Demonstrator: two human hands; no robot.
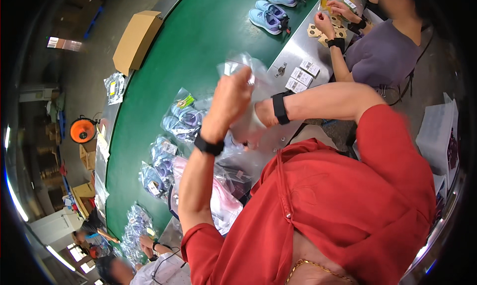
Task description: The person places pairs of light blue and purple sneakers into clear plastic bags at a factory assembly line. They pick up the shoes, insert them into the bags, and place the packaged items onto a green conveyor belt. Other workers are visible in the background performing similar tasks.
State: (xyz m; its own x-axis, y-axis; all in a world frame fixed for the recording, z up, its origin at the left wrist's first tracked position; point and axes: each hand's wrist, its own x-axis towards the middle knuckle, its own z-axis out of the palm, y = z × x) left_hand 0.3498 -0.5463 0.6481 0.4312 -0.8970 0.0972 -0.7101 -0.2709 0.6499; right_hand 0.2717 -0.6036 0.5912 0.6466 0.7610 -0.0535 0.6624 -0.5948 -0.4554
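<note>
My left hand (232,100) is closed in a fist on the gathered top of a clear plastic bag (247,61), raised over the green conveyor belt. My right hand (250,127) reaches into or behind the same bag, just below and to the right of the left one. Film and motion blur veil its fingers, and whatever it may hold is hidden. Left of my hands, pale blue sneakers in clear bags (183,118) lie on the belt. More bagged sneakers (161,158) are nearer me. A pink item in clear plastic (226,198) lies beside my left forearm.
Unbagged blue sneakers (268,17) stand far along the green belt (203,31). White label stacks (301,76) rest on the metal side table. A person in a purple shirt (382,51) works at the right; another in white (164,270) at lower left. A cardboard box (136,41) sits at the far edge.
</note>
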